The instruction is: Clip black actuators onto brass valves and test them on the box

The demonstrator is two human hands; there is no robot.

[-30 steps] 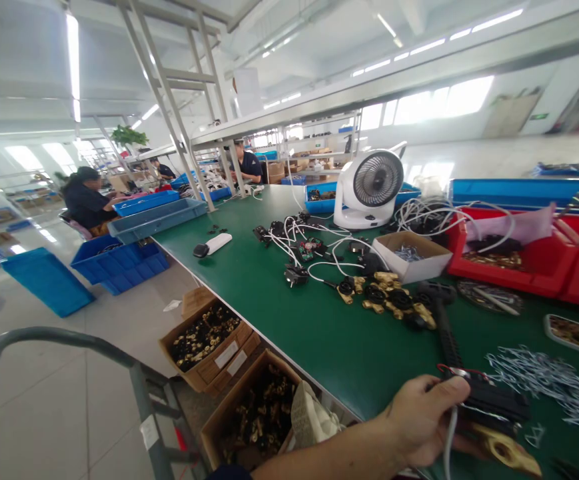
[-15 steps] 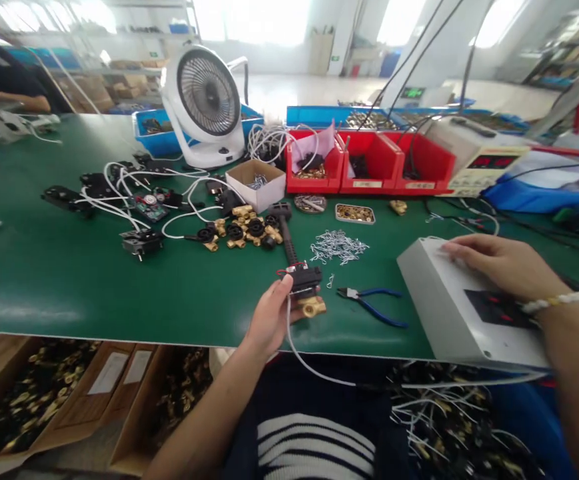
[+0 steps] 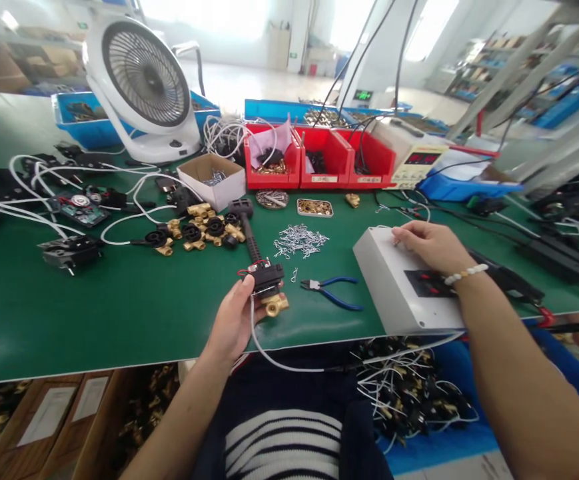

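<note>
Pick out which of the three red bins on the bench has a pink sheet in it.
The leftmost red bin, next to the white carton: a pink sheet sticks up from it, while the middle bin and right bin show none.

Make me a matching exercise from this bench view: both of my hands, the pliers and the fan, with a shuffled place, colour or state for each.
Things:
1. left hand
2. right hand
3. pliers
4. fan

Descriptions:
A. white, standing toward the back of the table
B. touching the grey box
C. holding the black-and-brass unit
D. blue-handled, lying on the table

Right pairs: 1-C, 2-B, 3-D, 4-A
</note>
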